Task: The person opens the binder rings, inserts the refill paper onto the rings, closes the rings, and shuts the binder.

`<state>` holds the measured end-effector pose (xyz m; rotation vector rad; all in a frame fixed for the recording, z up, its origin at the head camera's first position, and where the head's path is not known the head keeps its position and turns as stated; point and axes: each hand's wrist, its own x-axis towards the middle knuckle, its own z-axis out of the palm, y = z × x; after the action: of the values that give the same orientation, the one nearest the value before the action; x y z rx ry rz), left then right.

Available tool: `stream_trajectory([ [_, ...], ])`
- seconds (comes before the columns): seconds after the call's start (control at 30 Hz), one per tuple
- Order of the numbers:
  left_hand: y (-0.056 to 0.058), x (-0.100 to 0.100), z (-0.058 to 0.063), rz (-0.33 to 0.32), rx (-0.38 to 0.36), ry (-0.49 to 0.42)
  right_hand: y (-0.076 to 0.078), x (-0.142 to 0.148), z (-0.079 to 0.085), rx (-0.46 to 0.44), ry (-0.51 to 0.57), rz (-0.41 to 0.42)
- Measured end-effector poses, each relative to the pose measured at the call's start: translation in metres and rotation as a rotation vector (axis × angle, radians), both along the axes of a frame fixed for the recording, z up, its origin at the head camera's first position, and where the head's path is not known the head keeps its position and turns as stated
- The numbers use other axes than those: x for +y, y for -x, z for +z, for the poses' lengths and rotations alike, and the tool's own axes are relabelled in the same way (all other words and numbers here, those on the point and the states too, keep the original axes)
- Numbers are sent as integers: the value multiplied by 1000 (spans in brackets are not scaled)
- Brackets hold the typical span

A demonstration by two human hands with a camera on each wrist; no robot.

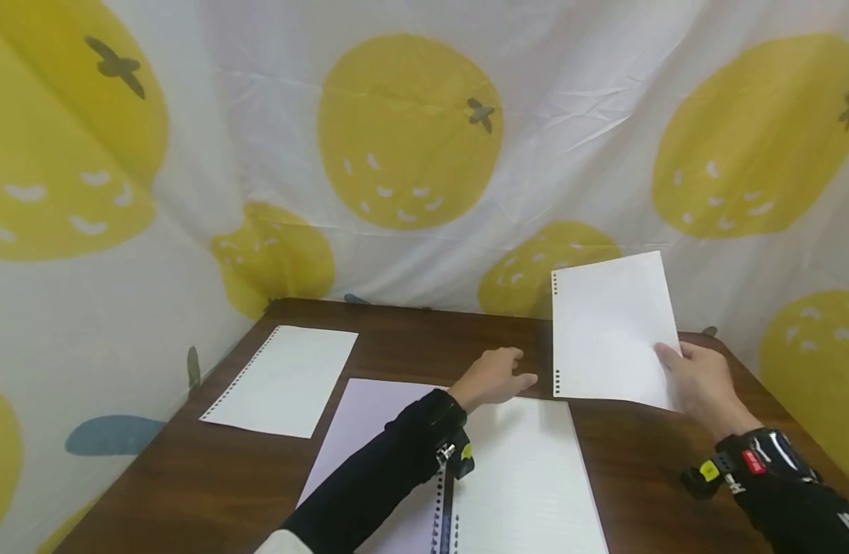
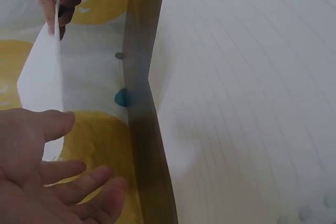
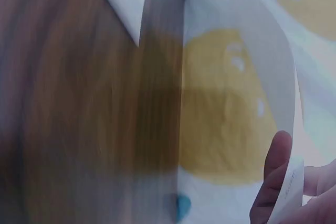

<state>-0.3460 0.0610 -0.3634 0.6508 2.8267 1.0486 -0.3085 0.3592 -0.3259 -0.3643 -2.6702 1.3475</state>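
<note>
My right hand (image 1: 708, 381) pinches the right edge of a white sheet of paper (image 1: 611, 331), its thumb on the face toward me. The sheet stands raised off the table, with punched holes down its left edge; in the right wrist view the paper (image 3: 286, 61) bends in a curve. My left hand (image 1: 489, 377) hovers over the top of an open ring binder, thumb and fingers apart, holding nothing. The binder shows a lilac left side (image 1: 369, 431), a lined white page (image 1: 524, 469) on the right, and rings (image 1: 441, 512) between, partly hidden by my left sleeve.
Another loose punched sheet (image 1: 285, 381) lies flat at the left of the brown wooden table (image 1: 424, 335). A white cloth (image 1: 272, 115) printed with yellow fruit hangs behind the table and along its sides.
</note>
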Motion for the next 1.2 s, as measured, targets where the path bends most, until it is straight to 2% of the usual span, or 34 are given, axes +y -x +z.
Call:
stream_trajectory([
  [0.1,0,-2,0,10,7,-6,-8,-11,-5,-65,68,44],
  [0.17,-1,-6,0,15,19,-26,-13,-18,-10,-69,91,69],
  [0.3,-6,-20,3,7,8,-156,-23,-33,-19,-74,117,75],
  [0.4,-11,-32,5,-8,-60,-282,-29,-42,-25,-86,136,79],
  [0.53,-21,-46,8,3,-157,-356,-36,-53,-33,-108,177,102],
  [0.67,-34,-55,8,45,-248,-391,-48,-64,-42,-121,233,138],
  [0.83,-48,-64,0,105,-351,-442,-69,-79,-51,-152,320,176],
  [0.93,-55,-69,-2,138,-323,-433,-81,-88,-53,-173,381,185],
  [1.1,-64,-77,-3,172,-238,-339,-95,-99,-52,-183,422,174],
  [1.2,-67,-79,-4,145,-280,-353,-99,-100,-50,-183,430,169],
])
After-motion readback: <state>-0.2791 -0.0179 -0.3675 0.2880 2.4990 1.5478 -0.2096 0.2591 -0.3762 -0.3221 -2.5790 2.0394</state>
